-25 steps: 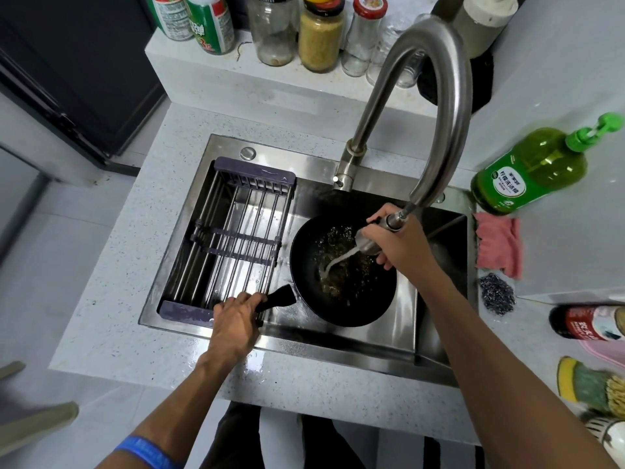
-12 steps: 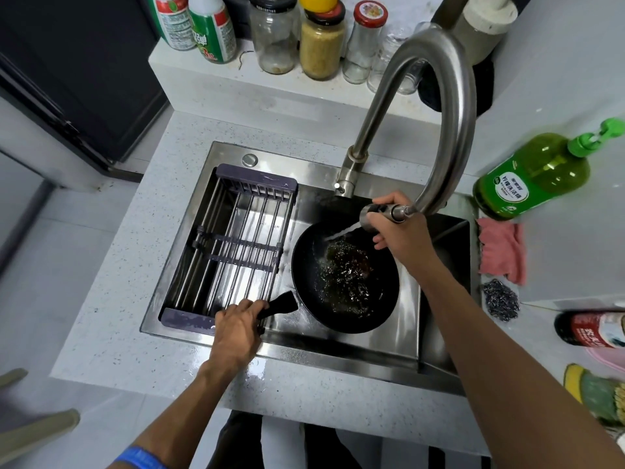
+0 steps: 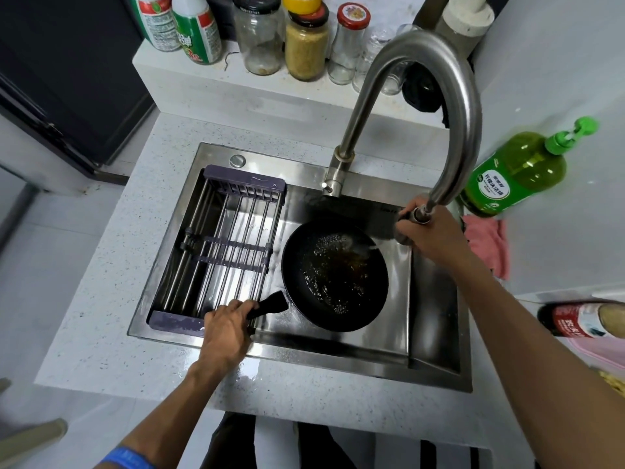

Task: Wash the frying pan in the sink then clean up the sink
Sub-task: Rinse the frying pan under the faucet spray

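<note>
A black frying pan point(image 3: 334, 275) lies in the steel sink point(image 3: 372, 346), with brown greasy water pooled inside it. My left hand point(image 3: 228, 324) grips the pan's black handle point(image 3: 270, 303) at the sink's front edge. My right hand point(image 3: 427, 231) holds the spray head at the tip of the curved steel faucet point(image 3: 449, 106), at the pan's far right rim. A thin stream of water runs from the spray head into the pan.
A purple-framed wire drying rack point(image 3: 223, 252) fills the sink's left half. On the right counter stand a green dish soap bottle point(image 3: 517, 170), a pink cloth point(image 3: 487, 245) and a red-labelled bottle point(image 3: 581, 319). Jars and bottles point(image 3: 306, 45) line the back ledge.
My right hand has pulled the spray head away from the pan's middle, back and to the right. The water stream has thinned. My left hand keeps its grip on the handle.
</note>
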The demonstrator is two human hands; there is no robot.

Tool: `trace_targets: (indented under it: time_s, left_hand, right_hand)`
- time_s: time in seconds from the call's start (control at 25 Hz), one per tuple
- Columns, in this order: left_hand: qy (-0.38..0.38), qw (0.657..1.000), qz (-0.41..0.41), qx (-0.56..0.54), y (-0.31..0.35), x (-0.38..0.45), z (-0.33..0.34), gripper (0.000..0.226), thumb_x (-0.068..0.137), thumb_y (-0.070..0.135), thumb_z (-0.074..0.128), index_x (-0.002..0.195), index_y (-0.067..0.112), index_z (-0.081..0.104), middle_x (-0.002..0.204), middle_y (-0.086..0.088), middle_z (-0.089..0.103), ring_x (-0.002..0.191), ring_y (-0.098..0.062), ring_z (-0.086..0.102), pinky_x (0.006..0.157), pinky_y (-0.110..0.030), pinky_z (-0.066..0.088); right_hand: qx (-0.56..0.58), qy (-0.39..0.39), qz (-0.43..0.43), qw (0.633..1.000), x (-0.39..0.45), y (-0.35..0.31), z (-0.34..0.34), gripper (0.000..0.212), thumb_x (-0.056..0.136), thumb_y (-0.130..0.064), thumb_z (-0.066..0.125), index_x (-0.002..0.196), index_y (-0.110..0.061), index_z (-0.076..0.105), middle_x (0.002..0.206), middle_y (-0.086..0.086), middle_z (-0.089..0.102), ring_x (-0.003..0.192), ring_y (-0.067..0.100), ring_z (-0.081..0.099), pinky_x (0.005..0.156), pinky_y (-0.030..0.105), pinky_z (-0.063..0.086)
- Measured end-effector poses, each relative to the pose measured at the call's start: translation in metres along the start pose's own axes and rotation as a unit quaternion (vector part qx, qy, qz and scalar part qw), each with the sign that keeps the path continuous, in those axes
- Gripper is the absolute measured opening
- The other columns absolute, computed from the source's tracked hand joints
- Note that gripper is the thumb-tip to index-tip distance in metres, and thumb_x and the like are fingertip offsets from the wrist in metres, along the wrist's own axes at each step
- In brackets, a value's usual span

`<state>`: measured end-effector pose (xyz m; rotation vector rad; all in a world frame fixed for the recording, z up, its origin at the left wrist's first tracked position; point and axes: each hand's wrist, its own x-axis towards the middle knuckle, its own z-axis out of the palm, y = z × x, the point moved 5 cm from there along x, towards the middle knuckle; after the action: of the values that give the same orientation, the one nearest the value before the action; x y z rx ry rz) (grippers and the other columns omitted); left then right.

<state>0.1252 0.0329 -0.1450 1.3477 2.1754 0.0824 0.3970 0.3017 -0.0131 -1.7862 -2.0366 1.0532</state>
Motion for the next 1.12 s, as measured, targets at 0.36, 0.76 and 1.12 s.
trace_targets:
  time_s: [0.36,0.76,1.12]
  left_hand:
    - [-0.006,1.0,-0.013,0.001,0.0,0.002,0.002,0.059,0.08,0.004,0.064,0.128,0.037,0.051,0.116,0.009,0.058,0.098,-0.008,0.044,0.088,-0.027,0.028]
    - [0.004,1.0,-0.006,-0.007,-0.002,0.003,0.002,0.057,0.079,0.002,0.064,0.123,0.038,0.055,0.114,0.01,0.059,0.1,-0.01,0.051,0.085,-0.026,0.028]
    - [-0.038,0.999,0.01,0.01,-0.002,0.004,0.0,0.05,0.083,0.022,0.069,0.128,0.038,0.056,0.119,0.009,0.057,0.102,-0.015,0.052,0.093,-0.035,0.047]
  right_hand:
    - [0.057,-0.138,0.042,0.988,-0.031,-0.001,0.024,0.021,0.08,-0.016,0.07,0.079,0.002,0.06,0.054,0.006,0.06,0.048,0.024,0.056,0.04,0.025,0.042]
    - [0.106,0.004,-0.013,0.994,-0.048,-0.009,0.047,0.01,0.083,-0.025,0.077,0.089,-0.019,0.07,0.077,-0.002,0.072,0.07,0.014,0.068,0.073,0.035,0.056]
    - [0.071,0.073,-0.071,0.992,-0.051,-0.068,-0.013,0.023,0.08,-0.029,0.075,0.073,-0.008,0.067,0.069,0.007,0.069,0.069,0.023,0.067,0.063,0.028,0.052]
